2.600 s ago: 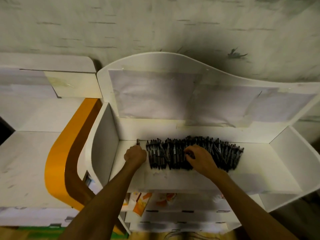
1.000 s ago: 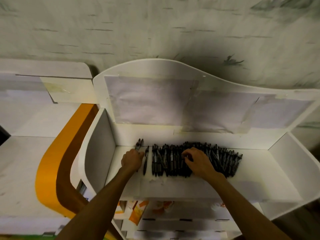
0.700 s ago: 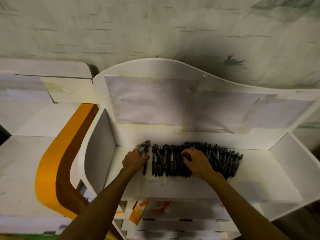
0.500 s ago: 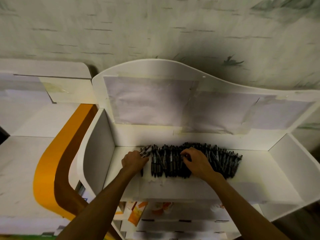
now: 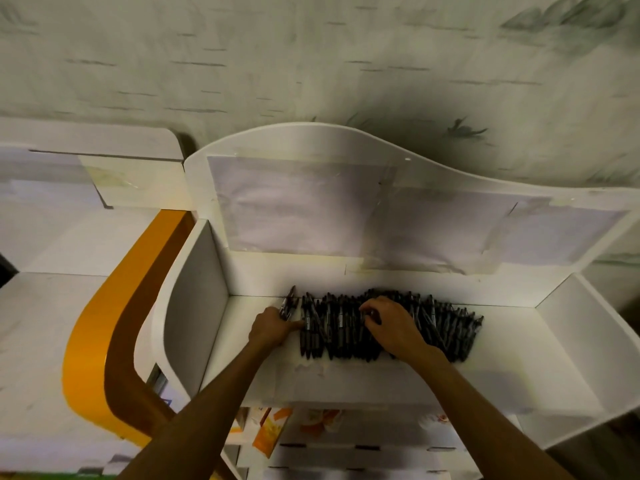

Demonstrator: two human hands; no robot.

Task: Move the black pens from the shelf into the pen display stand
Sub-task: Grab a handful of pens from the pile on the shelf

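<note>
Pens [image 5: 388, 327] lie in a row on the shelf [image 5: 519, 344]. Your left hand [image 5: 273, 327] now grips a few more than a second ago and reaches back into the row's left end; right hand [image 5: 391, 323] pinches pens mid-row. You're gathering a batch; nothing moved out yet.

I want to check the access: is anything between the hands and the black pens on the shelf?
Nothing visible: the left hand already holds a few pens, and the right hand rests on the pile.
</note>
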